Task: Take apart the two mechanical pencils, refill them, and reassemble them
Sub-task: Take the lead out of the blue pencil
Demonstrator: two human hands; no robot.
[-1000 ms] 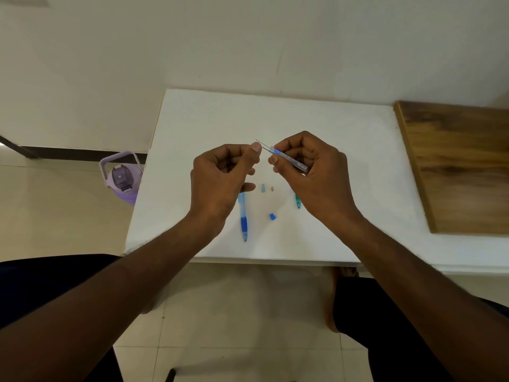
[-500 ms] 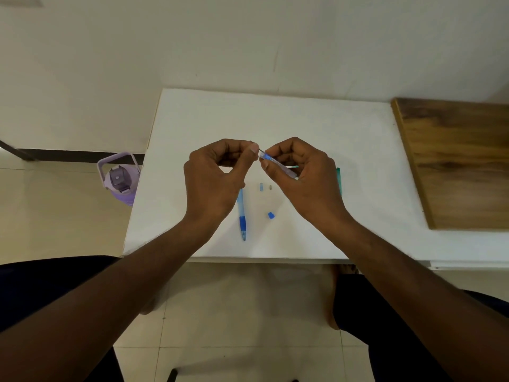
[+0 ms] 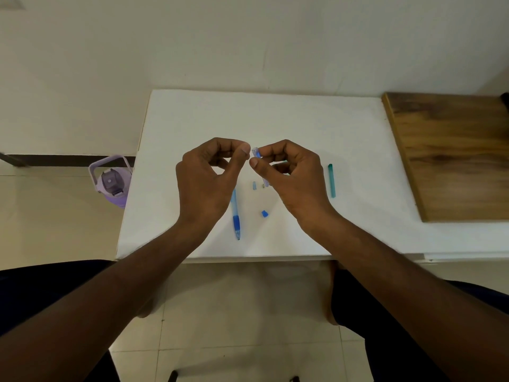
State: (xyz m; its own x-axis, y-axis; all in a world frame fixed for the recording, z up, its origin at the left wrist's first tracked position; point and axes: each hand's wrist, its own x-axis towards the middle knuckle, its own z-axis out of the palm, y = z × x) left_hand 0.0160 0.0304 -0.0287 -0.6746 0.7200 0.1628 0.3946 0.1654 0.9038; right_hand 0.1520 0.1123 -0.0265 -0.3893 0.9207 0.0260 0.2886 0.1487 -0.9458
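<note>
My right hand [image 3: 292, 183] pinches a thin clear-blue inner tube [image 3: 256, 154] of a mechanical pencil above the white table [image 3: 275, 119], its upper end pointing up-left. My left hand [image 3: 206, 183] has thumb and forefinger pressed together right beside that upper end; no lead shows between them. A blue pencil barrel [image 3: 236, 216] lies on the table under my left hand. A teal pencil part [image 3: 331, 180] lies to the right of my right hand. Between the hands lie a blue cap [image 3: 265, 213], a small clear piece [image 3: 254, 185] and a tiny grey piece [image 3: 263, 186].
A wooden board [image 3: 454, 155] covers the table's right end. A purple water bottle [image 3: 113, 180] stands on the floor left of the table. The table's near edge runs just past my wrists, with tiled floor and my knees below.
The thin lead that stuck out of the tube toward my left fingers is no longer visible. The tube has tipped more upright and both hands have drawn close together.
</note>
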